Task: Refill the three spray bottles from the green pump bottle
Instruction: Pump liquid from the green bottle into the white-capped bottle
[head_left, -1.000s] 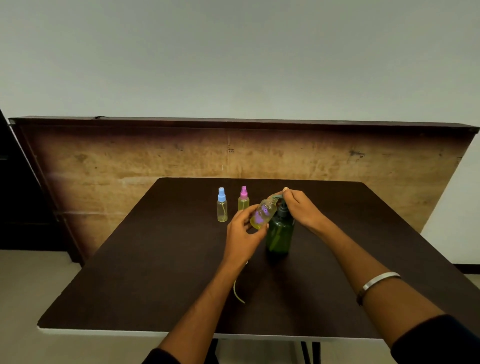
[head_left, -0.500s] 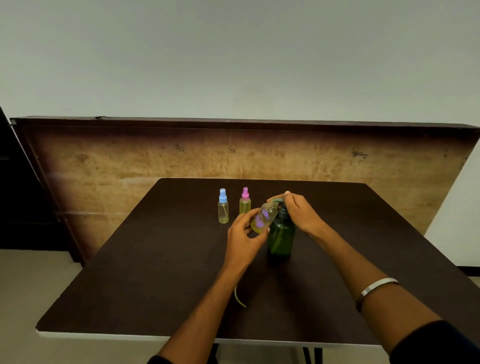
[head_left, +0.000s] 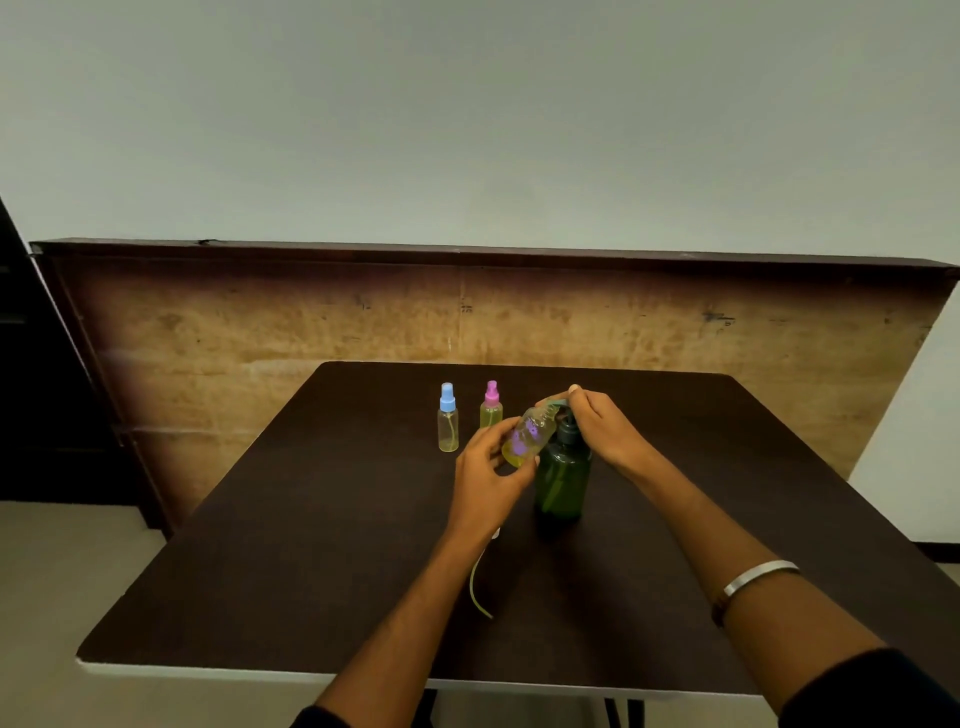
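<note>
Currently, the head view shows three spray bottles and one green pump bottle (head_left: 562, 475) on the table (head_left: 291, 545). Two capped bottles, blue-capped (head_left: 448, 423) and pink-capped (head_left: 491, 408), stand upright at the far centre. The left hand (head_left: 488, 480) grips the third, uncapped bottle (head_left: 527, 436), tilted, mouth at the pump spout. The right hand (head_left: 605, 426) rests on the pump head, fingers curled.

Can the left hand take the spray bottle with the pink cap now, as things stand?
Probably not yet: the left hand grips the tilted open bottle. The pink-capped bottle stands close behind it, unblocked.
</note>
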